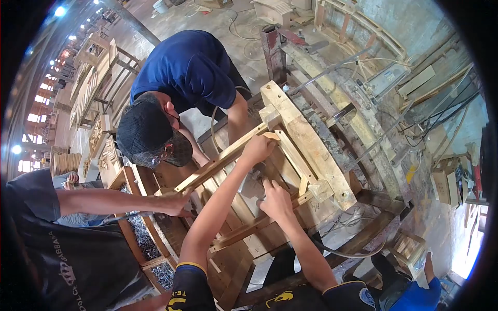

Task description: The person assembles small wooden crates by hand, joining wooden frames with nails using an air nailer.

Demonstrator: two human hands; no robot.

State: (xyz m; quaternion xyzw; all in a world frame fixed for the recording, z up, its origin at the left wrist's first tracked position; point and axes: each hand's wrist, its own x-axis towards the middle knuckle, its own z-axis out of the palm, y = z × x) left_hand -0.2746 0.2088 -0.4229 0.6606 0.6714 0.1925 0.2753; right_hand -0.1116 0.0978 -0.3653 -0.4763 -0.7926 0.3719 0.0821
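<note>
My left hand (258, 149) is closed round a small wooden piece (271, 136) near the upper corner of a wooden frame (223, 159). Lower down, my right hand (276, 199) has curled fingers over the middle of the frame, beside a dark object (257, 170) that is partly hidden; what those fingers grip cannot be made out. A thick pale beam (311, 147) with blocks on it lies against the frame's right end. Short slats (294, 158) run along that beam.
A person in a blue shirt and black cap (150, 129) bends over the frame's far side. From the left, another person's hand (176, 203) reaches to its edge. Trays of metal fasteners (142, 238) stand lower left. A hose (358, 255) curves past my right arm.
</note>
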